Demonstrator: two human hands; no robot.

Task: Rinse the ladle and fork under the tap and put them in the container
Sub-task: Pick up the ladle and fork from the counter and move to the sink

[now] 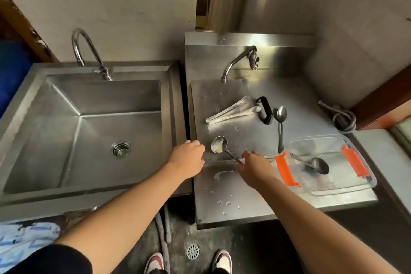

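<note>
A small steel ladle (219,145) with a soiled bowl lies on the wet steel counter, its handle running down-right into my right hand (253,168), whose fingers close on the handle end. My left hand (189,158) rests with curled fingers at the counter's left edge, holding nothing. A clear plastic container (347,182) with orange clips stands on the counter to the right, with another ladle (317,164) inside it. The tap (235,63) over this counter is not running. I see no fork clearly.
Steel tongs (231,111), a black handle-shaped object (264,110) and a long spoon (281,127) lie further back on the counter. A deep steel sink (89,131) with its own tap (86,51) is to the left. A coiled hose (342,118) lies at the right.
</note>
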